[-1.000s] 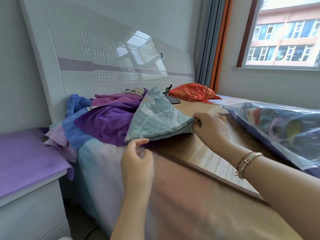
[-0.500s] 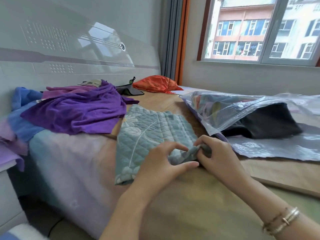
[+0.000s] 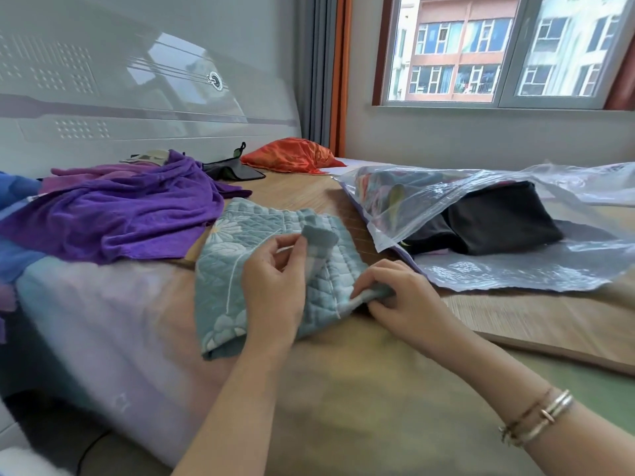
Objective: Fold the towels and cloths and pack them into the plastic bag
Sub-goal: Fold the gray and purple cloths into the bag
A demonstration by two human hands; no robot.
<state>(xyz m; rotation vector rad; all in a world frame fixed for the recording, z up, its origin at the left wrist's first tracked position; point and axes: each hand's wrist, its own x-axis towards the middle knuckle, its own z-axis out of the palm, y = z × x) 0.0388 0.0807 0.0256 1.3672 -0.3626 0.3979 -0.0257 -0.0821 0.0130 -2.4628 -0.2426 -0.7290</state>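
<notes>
Our left hand (image 3: 275,286) pinches a lifted corner of the teal quilted floral cloth (image 3: 223,286) — wrist raised. Our right hand (image 3: 395,297) grips its near edge, knuckles up — on the bed (image 3: 343,389).

Teal quilted cloth (image 3: 223,269) lies flat beside the open plastic bag (image 3: 429,201), purple towel (image 3: 120,214) crumpled behind

The left hand (image 3: 275,286) covers the middle of the quilted cloth (image 3: 223,280); the plastic bag (image 3: 446,201) runs off the right edge, its coloured contents smeared behind film; blue cloths (image 3: 17,194) are cut off at left.
</notes>
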